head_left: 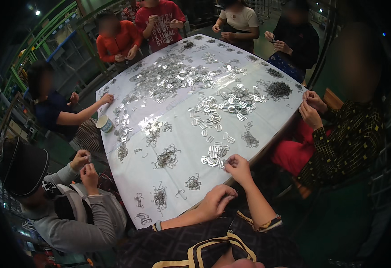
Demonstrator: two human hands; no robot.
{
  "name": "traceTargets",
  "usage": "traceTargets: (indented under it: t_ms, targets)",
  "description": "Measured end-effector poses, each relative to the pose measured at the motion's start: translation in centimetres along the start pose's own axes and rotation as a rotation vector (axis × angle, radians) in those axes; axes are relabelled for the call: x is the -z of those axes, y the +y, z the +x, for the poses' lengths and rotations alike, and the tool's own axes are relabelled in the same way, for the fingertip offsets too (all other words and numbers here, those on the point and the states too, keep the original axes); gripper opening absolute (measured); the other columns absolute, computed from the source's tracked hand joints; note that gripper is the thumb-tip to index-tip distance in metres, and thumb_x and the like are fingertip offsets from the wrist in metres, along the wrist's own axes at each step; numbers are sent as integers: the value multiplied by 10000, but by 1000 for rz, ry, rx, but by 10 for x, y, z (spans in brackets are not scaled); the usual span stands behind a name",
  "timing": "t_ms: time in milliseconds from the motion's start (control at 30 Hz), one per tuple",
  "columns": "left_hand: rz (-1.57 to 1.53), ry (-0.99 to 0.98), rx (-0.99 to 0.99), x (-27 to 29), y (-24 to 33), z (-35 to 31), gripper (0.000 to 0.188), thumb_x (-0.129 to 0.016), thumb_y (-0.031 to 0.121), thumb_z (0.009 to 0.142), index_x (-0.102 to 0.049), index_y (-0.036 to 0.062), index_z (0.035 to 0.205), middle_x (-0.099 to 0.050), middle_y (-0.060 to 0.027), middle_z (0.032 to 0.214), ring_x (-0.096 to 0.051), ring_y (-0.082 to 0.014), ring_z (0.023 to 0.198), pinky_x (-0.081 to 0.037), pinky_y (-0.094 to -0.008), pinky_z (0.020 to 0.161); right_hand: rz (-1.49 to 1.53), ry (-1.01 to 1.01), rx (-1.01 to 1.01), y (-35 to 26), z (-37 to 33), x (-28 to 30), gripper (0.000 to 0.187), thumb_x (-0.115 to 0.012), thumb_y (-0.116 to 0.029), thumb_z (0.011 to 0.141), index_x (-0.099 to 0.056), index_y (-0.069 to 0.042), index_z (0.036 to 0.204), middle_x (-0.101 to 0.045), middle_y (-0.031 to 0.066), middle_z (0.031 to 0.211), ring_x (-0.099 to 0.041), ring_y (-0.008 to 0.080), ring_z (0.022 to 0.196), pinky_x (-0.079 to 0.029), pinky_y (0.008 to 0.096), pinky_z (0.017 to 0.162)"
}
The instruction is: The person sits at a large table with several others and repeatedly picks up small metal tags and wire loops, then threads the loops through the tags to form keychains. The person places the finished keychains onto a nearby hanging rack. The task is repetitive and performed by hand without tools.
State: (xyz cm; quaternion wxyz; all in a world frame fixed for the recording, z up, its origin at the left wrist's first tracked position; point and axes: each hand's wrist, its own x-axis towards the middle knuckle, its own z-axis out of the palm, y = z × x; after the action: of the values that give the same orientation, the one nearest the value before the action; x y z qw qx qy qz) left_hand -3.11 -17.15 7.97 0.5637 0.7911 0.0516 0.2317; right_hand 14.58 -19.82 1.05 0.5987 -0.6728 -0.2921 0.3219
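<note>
At the near edge of the white-covered table (137, 187), my left hand (213, 202) is closed, thumb and fingers pressed together; whatever they hold is too small or hidden to name. My right hand (239, 169) reaches over the tabletop just beyond it. Its thumb and forefinger pinch at a flat, slotted metal piece (221, 164) on the near side of a small heap of shiny slotted pieces (213, 154). Bunches of thin, bent wire hooks lie around: one small tangle (193, 182) is left of my hands, another (250, 139) beyond the right one.
Larger spreads of slotted metal pieces (173, 78) cover the table's middle and far part. A dark wire pile (278, 90) lies at the right. A paper cup (105, 123) stands by the left edge. Several people sit or stand around the table, hands raised near its edges.
</note>
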Motion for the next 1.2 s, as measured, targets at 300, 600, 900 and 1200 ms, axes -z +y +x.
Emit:
traceTargets:
  t_ms: [300, 600, 900, 1200]
  targets:
    - [145, 54, -13, -4, -7, 8, 155, -616, -19, 825, -583, 40, 964, -620, -106, 911, -587, -298, 854, -457, -369, 784, 206, -85, -18, -66, -91, 47, 122, -675, -9, 834, -677, 54, 939, -670, 44, 777, -595, 64, 644, -481, 203, 592]
    - [206, 55, -56, -9, -13, 3, 180, -643, 17, 807, -575, 64, 966, -584, -102, 890, -553, -313, 869, -417, -392, 825, 209, 52, -2, -82, -113, 29, 70, -646, 0, 862, -650, 63, 892, -651, 52, 782, -639, 94, 670, -533, 229, 601]
    - [233, 14, -107, 20, -28, 9, 221, -641, 65, 831, -608, 55, 1049, -623, -123, 977, -580, -318, 935, -434, -393, 861, -27, 138, 241, -71, -120, 24, 67, -674, 71, 778, -664, 53, 841, -631, 78, 755, -631, 117, 627, -488, 231, 573]
    - [1226, 490, 591, 142, -137, 2, 274, -629, 116, 835, -636, 75, 1106, -579, -129, 1216, -503, -355, 1121, -447, -435, 900, -109, 166, 255, -64, -128, 37, 41, -652, 73, 808, -643, 64, 847, -609, 59, 796, -606, 96, 638, -477, 213, 573]
